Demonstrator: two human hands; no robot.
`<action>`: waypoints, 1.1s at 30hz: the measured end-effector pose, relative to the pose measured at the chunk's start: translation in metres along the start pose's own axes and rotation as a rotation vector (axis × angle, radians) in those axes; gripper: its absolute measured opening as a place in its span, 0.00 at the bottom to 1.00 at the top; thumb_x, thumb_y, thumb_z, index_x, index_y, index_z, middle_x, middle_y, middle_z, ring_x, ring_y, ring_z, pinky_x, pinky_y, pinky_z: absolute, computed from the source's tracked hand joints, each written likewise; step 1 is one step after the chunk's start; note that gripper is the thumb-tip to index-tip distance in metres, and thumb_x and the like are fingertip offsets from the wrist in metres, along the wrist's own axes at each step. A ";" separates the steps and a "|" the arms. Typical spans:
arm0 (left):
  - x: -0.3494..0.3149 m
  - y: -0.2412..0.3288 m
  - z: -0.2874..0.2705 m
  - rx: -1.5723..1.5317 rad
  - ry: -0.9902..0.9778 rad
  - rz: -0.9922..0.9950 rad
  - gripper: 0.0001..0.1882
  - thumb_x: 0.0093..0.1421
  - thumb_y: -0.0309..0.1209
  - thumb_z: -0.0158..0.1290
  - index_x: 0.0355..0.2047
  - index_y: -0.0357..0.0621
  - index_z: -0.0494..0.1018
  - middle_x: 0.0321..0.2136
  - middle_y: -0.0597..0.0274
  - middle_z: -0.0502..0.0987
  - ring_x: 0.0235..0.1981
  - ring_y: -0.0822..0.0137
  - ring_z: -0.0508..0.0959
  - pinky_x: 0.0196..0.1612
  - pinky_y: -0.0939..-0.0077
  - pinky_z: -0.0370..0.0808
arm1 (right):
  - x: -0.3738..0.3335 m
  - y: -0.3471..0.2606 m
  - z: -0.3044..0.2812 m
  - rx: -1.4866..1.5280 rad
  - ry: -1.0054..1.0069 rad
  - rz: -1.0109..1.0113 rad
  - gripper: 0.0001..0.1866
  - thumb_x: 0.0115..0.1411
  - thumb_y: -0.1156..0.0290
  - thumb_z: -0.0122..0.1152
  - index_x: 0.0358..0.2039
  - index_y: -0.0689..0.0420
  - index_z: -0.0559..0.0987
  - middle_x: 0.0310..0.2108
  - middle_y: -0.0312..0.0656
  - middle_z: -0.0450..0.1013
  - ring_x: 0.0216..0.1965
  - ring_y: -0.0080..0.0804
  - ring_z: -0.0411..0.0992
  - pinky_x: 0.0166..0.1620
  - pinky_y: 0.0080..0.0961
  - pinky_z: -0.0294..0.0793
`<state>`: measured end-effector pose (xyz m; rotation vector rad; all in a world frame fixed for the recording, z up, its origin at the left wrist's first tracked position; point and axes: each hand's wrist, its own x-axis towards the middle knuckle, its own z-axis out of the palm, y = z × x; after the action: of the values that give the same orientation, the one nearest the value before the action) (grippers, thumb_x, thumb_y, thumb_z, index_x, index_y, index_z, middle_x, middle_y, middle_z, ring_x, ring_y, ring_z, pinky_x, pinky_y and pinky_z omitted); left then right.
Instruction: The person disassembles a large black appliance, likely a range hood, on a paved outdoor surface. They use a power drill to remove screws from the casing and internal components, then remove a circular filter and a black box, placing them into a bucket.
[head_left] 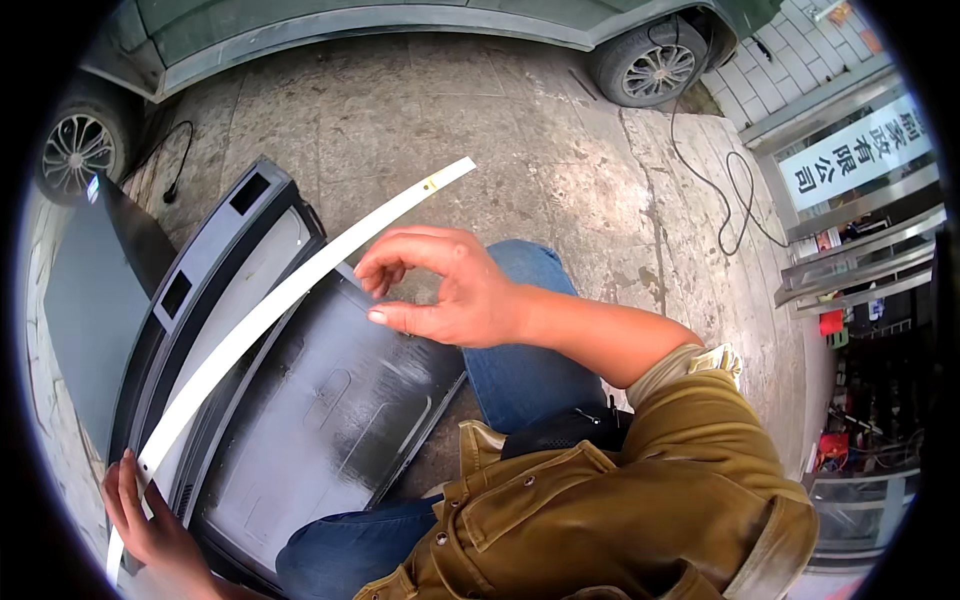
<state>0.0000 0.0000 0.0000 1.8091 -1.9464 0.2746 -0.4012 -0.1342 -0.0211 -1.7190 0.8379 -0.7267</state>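
A long, narrow white strip [255,318] with small marks and holes slants across the left half of the view, slightly bowed. Its lower end is gripped by my left hand [150,530], fingers over the strip's edge. Beside the strip's upper half hovers my right hand [460,290], thumb and curled fingers apart, with nothing seen between them. Below both hands lies a large dark grey and black housing [330,400], its surface scuffed and dusty. The housing's long frame [205,270], with two rectangular openings, runs along its far left side, partly behind the strip.
A flat grey panel [90,300] stands left of the housing. A green vehicle [380,25] with two wheels is parked across the far side. Black cable [735,215] loops over the stone paving. At right are a sign board [855,155] and a cluttered shop doorway.
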 end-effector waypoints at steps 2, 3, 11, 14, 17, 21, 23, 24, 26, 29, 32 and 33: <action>0.063 0.024 0.012 -0.023 -0.052 0.161 0.25 0.48 0.10 0.49 0.47 0.39 0.72 0.40 0.51 0.71 0.43 0.55 0.73 0.45 0.67 0.71 | -0.017 -0.001 -0.007 -0.588 0.402 -0.398 0.26 0.47 0.66 0.67 0.47 0.56 0.71 0.46 0.45 0.70 0.48 0.40 0.69 0.54 0.39 0.65; 0.097 0.099 0.024 -0.113 0.095 0.156 0.24 0.46 0.10 0.49 0.45 0.37 0.72 0.38 0.50 0.71 0.40 0.55 0.73 0.43 0.67 0.71 | -0.022 -0.035 -0.094 -0.857 0.412 -0.513 0.25 0.45 0.66 0.67 0.45 0.56 0.73 0.44 0.44 0.70 0.46 0.40 0.70 0.52 0.38 0.67; 0.233 0.372 0.104 -0.140 0.114 0.943 0.21 0.48 0.19 0.54 0.44 0.48 0.73 0.45 0.60 0.72 0.49 0.59 0.71 0.59 0.53 0.58 | -0.217 0.083 -0.232 -0.694 0.663 0.209 0.12 0.55 0.69 0.58 0.40 0.58 0.76 0.28 0.38 0.75 0.28 0.29 0.73 0.32 0.26 0.72; 0.224 0.415 0.140 -0.271 0.026 1.089 0.22 0.47 0.23 0.56 0.44 0.53 0.73 0.46 0.63 0.72 0.51 0.61 0.70 0.61 0.49 0.54 | -0.323 0.157 -0.235 -0.022 0.868 0.458 0.11 0.63 0.68 0.51 0.42 0.61 0.75 0.25 0.37 0.74 0.20 0.19 0.68 0.25 0.17 0.68; 0.222 0.426 0.180 -0.271 -0.104 1.058 0.19 0.50 0.25 0.51 0.44 0.53 0.74 0.46 0.65 0.72 0.50 0.64 0.71 0.60 0.53 0.57 | -0.389 0.206 -0.226 0.221 1.117 0.496 0.14 0.65 0.66 0.49 0.44 0.62 0.74 0.22 0.35 0.72 0.19 0.17 0.65 0.24 0.15 0.66; 0.231 0.421 0.223 -0.269 -0.264 0.997 0.17 0.49 0.22 0.52 0.41 0.46 0.73 0.45 0.60 0.72 0.48 0.58 0.71 0.57 0.57 0.63 | -0.414 0.237 -0.229 0.386 1.424 0.593 0.16 0.65 0.64 0.48 0.47 0.61 0.73 0.19 0.34 0.69 0.17 0.17 0.62 0.23 0.15 0.65; 0.236 0.420 0.241 -0.281 -0.315 0.965 0.17 0.49 0.20 0.53 0.41 0.44 0.72 0.45 0.57 0.72 0.48 0.54 0.71 0.55 0.58 0.65 | -0.424 0.247 -0.242 0.369 1.506 0.605 0.17 0.65 0.63 0.47 0.47 0.61 0.73 0.19 0.34 0.68 0.17 0.17 0.62 0.23 0.16 0.66; 0.238 0.424 0.248 -0.280 -0.329 0.969 0.17 0.48 0.20 0.53 0.40 0.43 0.72 0.45 0.57 0.72 0.47 0.53 0.71 0.52 0.61 0.67 | -0.425 0.247 -0.251 0.342 1.579 0.626 0.16 0.66 0.62 0.47 0.47 0.60 0.72 0.18 0.34 0.67 0.16 0.17 0.61 0.22 0.16 0.65; 0.242 0.431 0.260 -0.278 -0.374 0.958 0.17 0.47 0.20 0.53 0.40 0.43 0.72 0.45 0.57 0.72 0.46 0.53 0.71 0.50 0.61 0.68 | -0.434 0.251 -0.273 0.408 1.693 0.582 0.16 0.66 0.63 0.46 0.47 0.60 0.72 0.18 0.34 0.67 0.15 0.17 0.60 0.21 0.17 0.65; 0.246 0.437 0.273 -0.253 -0.393 0.957 0.18 0.45 0.19 0.54 0.40 0.43 0.72 0.44 0.59 0.72 0.45 0.54 0.72 0.49 0.63 0.69 | -0.442 0.248 -0.326 0.420 1.819 0.592 0.14 0.66 0.63 0.46 0.44 0.59 0.72 0.17 0.36 0.66 0.13 0.20 0.58 0.19 0.20 0.65; 0.249 0.448 0.282 -0.230 -0.437 0.959 0.19 0.44 0.20 0.56 0.40 0.43 0.72 0.43 0.59 0.72 0.45 0.54 0.72 0.47 0.63 0.69 | -0.467 0.225 -0.458 0.282 1.969 0.520 0.15 0.63 0.65 0.50 0.41 0.67 0.68 0.20 0.41 0.69 0.14 0.23 0.63 0.17 0.23 0.67; 0.248 0.455 0.286 -0.239 -0.453 0.963 0.19 0.44 0.20 0.56 0.39 0.44 0.72 0.43 0.59 0.72 0.45 0.54 0.72 0.47 0.63 0.69 | -0.499 0.210 -0.515 0.105 1.950 0.406 0.20 0.61 0.64 0.54 0.42 0.69 0.65 0.25 0.46 0.72 0.16 0.28 0.68 0.20 0.25 0.71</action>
<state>-0.5081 -0.2969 -0.0594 0.7002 -2.9060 -0.0907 -1.1371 -0.0469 -0.1165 -0.1714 2.1752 -2.0345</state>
